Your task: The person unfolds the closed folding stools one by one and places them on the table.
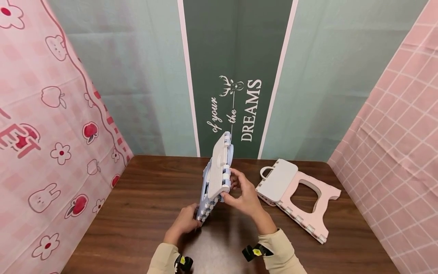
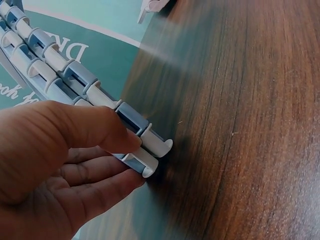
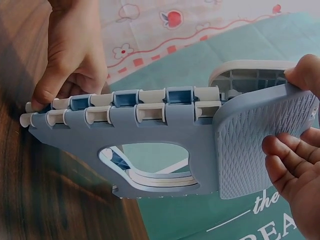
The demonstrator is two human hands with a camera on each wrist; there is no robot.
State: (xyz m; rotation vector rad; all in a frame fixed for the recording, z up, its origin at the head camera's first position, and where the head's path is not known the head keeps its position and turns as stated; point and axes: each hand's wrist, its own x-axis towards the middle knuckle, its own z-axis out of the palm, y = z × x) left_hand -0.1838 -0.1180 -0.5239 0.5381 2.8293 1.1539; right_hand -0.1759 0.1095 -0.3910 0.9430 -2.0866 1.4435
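Both hands hold a blue and white folding step stool [image 1: 217, 173], tilted up over the table and partly folded. My left hand [image 1: 186, 220] pinches the hinged leg end between thumb and fingers; in the left wrist view that end [image 2: 157, 145] is close over the wood. At the top panels, my right hand [image 1: 246, 196] grips the edge. In the right wrist view, its thumb is on the rim and its fingers lie against the textured blue panel [image 3: 250, 145]. The two top panels stand slightly apart, and the blue side leg [image 3: 160, 132] has an oval opening.
A pink and white folding stool [image 1: 304, 201] lies folded flat on the right of the brown wooden table [image 1: 150, 190], its white handle [image 1: 265, 172] towards the back. Behind the table hangs a green curtain [image 1: 150, 76]; pink patterned cloths [image 1: 403, 125] stand at both sides.
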